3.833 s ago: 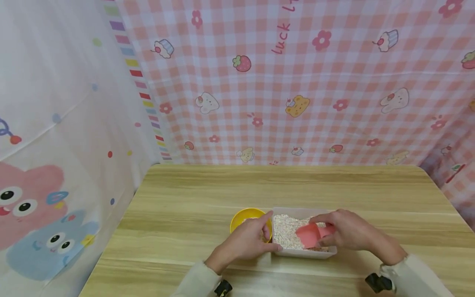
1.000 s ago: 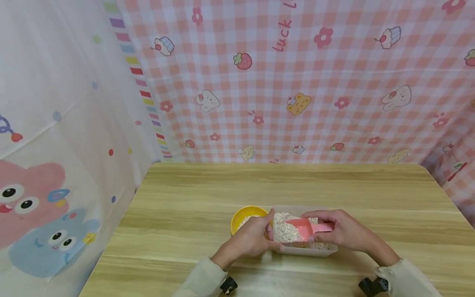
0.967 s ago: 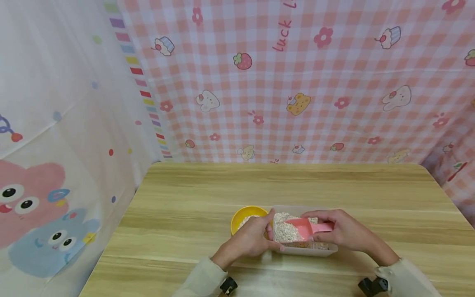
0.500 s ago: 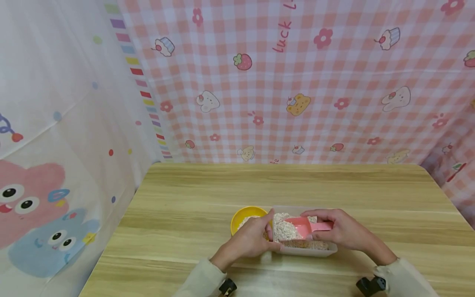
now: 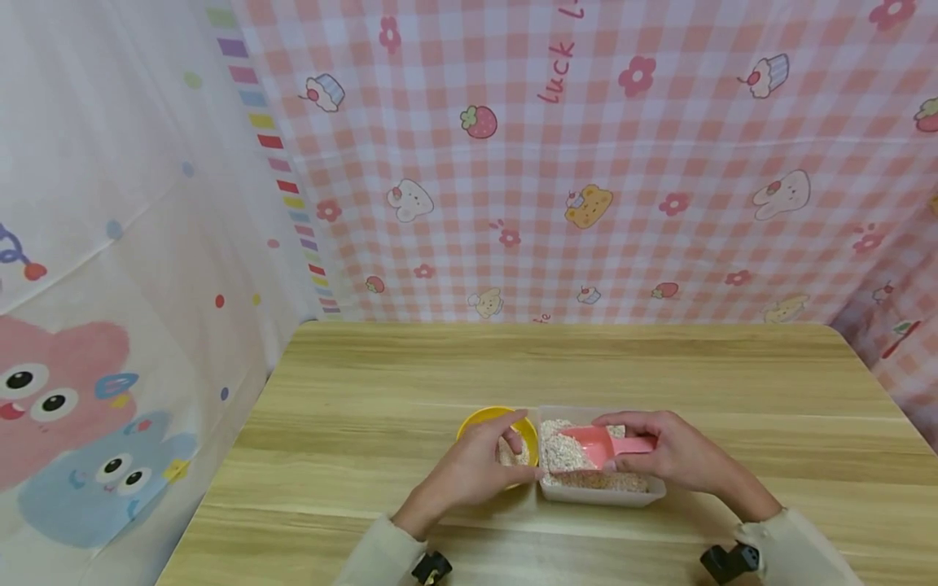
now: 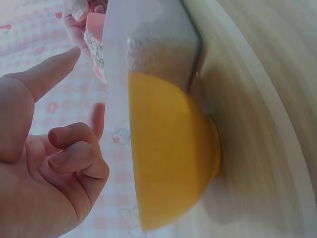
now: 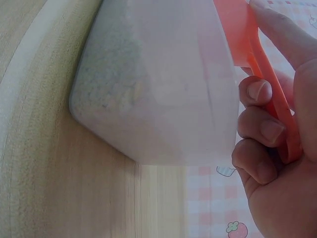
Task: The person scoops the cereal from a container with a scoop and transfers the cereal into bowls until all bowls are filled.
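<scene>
My right hand grips the handle of a pink scoop, its fingers wrapped round the handle in the right wrist view. Pale oat flakes lie in the scoop's mouth, level with the rim of a translucent white box that holds more flakes. Left of the box, close against it, stands a yellow bowl with some flakes inside. Over the bowl hovers my left hand, thumb and index finger spread, other fingers loosely bent, holding nothing. In the left wrist view it is apart from the bowl's wall.
All this stands on a wood-grain table. Behind it hangs a pink checked cloth, and a white printed cloth hangs along the left side. Both wrists wear black devices.
My left hand has let go of the box's left wall and moved left over the bowl. The scoop, earlier tipped among the flakes, has come up level with flakes in it and then stayed nearly still.
</scene>
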The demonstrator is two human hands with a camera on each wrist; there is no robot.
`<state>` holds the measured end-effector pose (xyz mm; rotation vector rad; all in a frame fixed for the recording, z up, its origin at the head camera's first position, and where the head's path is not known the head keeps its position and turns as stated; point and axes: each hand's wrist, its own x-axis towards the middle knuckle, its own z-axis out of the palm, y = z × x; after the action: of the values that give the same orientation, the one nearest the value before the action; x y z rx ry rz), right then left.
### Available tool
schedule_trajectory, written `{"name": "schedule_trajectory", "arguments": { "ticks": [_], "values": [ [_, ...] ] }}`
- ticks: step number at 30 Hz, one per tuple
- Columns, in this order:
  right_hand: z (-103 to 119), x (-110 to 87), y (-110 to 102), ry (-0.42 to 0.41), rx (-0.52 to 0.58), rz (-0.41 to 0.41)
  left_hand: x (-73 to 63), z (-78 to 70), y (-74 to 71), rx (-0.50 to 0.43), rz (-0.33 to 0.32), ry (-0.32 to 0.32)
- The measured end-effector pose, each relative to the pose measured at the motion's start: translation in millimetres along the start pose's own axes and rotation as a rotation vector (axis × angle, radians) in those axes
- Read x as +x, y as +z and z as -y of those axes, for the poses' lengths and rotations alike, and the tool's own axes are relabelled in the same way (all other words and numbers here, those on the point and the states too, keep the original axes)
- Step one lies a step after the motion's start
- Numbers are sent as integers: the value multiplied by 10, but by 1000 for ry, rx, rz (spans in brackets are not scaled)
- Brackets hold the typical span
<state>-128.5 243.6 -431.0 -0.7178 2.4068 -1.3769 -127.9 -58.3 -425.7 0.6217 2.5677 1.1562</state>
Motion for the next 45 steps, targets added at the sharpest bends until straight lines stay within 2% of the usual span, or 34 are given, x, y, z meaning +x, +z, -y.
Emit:
{"name": "schedule_trajectory", "arguments": {
  "ticks": [6, 18, 29, 40, 45],
  "values": [
    [13, -3, -3, -2, -6, 2, -39, 66, -58, -25, -36, 17],
    [30, 0, -11, 64, -15, -1, -123, 246, -261, -87, -112, 41],
    [15, -3, -14, 76, 3, 1, -162, 398, -344, -66, -159, 37],
    [10, -5, 4, 65, -4, -9, -145, 623, -357, -43, -161, -1],
    [22, -2, 6, 68, -1, -9, -138, 700, -348, -59, -111, -33]
  ]
}}
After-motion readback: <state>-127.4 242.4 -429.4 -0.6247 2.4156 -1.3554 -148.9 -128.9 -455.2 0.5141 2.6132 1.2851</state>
